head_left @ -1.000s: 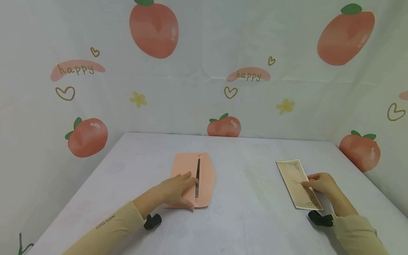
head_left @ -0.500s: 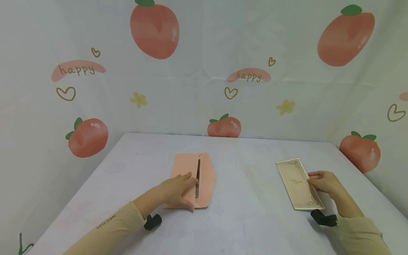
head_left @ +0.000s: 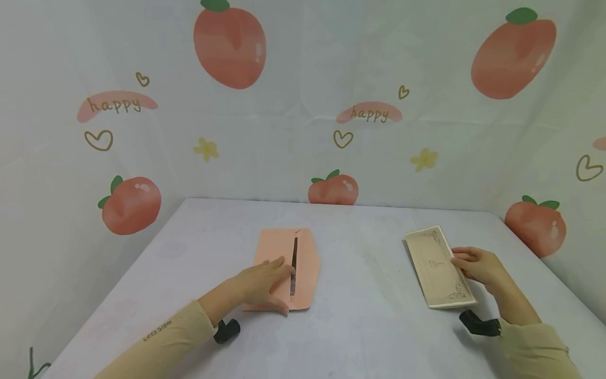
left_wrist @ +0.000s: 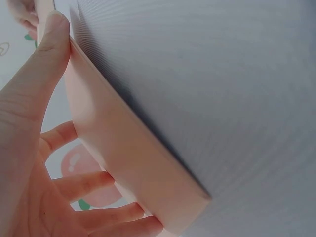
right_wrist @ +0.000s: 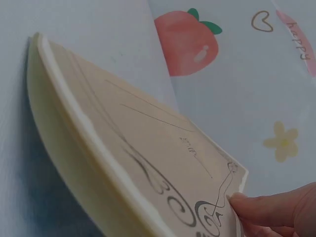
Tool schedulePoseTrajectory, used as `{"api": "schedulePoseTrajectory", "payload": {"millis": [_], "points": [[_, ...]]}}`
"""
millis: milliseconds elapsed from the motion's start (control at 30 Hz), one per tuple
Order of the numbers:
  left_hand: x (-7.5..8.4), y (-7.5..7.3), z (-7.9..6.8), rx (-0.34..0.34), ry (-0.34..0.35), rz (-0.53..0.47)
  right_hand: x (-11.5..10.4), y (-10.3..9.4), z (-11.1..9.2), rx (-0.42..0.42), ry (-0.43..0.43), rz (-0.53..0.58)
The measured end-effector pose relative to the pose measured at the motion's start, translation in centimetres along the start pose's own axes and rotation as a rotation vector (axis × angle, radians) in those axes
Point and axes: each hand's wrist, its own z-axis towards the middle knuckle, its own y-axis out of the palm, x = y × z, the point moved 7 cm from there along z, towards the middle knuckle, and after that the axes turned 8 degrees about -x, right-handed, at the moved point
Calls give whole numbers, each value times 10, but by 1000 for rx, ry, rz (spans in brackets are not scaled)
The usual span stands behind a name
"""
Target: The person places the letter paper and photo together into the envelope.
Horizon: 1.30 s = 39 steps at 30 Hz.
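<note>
A pink envelope (head_left: 274,242) lies on the table with its pointed flap toward the right; a dark slit shows along its opening. On the envelope rests my left hand (head_left: 262,281), its fingers spread across the paper and its thumb at the near edge. The left wrist view shows the fingertips touching the envelope (left_wrist: 118,133). To the right, my right hand (head_left: 483,266) pinches the right edge of a beige folded card (head_left: 437,268) with scroll designs at its corners. In the right wrist view the card (right_wrist: 148,148) is tilted, with a shadow beneath it.
The white table (head_left: 360,337) runs back to a cloth backdrop (head_left: 293,58) printed with peaches, hearts and the word happy. A black wrist-worn piece (head_left: 227,330) sits under the left wrist and another black piece (head_left: 479,323) under the right.
My right hand has brought the card slightly up and to the left, and it looks more lifted. The thumb has drawn back to the card's edge. My left hand and the envelope stay put.
</note>
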Motion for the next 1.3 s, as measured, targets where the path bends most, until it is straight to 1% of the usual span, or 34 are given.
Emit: {"api": "schedulePoseTrajectory", "payload": {"millis": [267, 333, 400, 500, 567, 633, 733, 1000, 1300], "points": [[0, 0, -1, -2, 0, -2, -10, 7, 6, -3, -49, 14], [0, -1, -1, 0, 1, -1, -10, 8, 10, -2, -45, 36], [0, -1, -1, 1, 4, 2, -12, 10, 12, -13, -60, 53], [1, -1, -1, 5, 14, 5, -13, 11, 14, 3, -51, 64], [1, -1, -1, 10, 20, 6, -20, 14, 12, -4, -76, 49], [1, -1, -1, 13, 23, 7, -25, 17, 10, 5, -77, 35], [1, -1, -1, 14, 23, 8, -34, 22, 6, -15, -96, 24], [2, -1, -1, 11, 27, 13, -51, 33, 3, -33, -109, 49], [0, 0, 0, -1, 6, 9, -67, 44, 3, -58, -175, 65]]}}
